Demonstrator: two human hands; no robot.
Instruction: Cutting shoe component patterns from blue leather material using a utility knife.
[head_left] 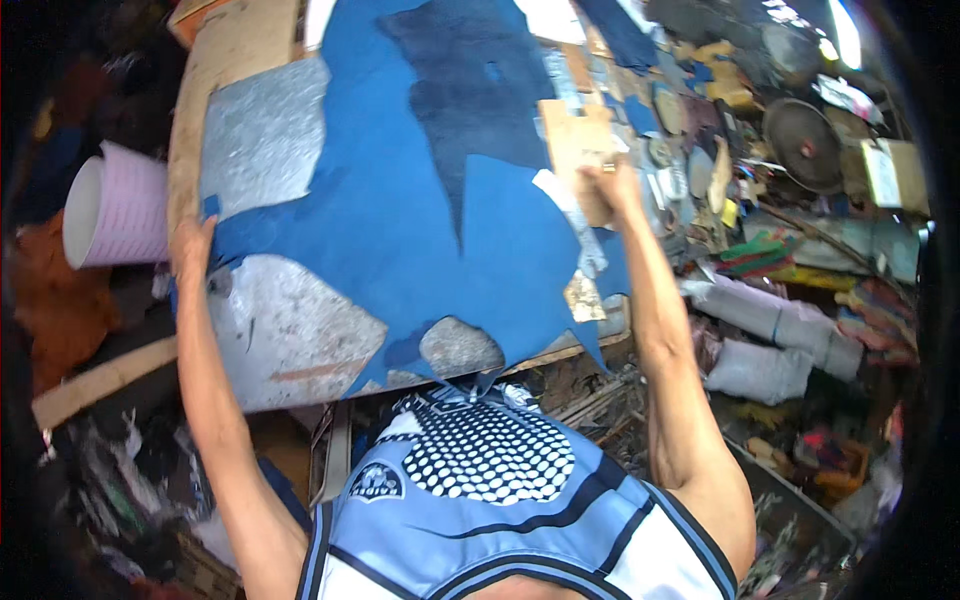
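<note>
Across the worn table (pixel 300 330) sprawls the blue hide (pixel 370 225), right in front of me with a darker patch (pixel 480 105) toward the far end, and my left hand (pixel 190 245) is at its left edge, touching, though whether it's gripping I can't tell. Over on the right, my right hand (pixel 612 185) has curled fingers on the tan card (pixel 572 135), pinched or just pressed I can't tell, with a pink roll (pixel 130 210) just off the table's left side and a round disc (pixel 803 147) amid clutter far right.
</note>
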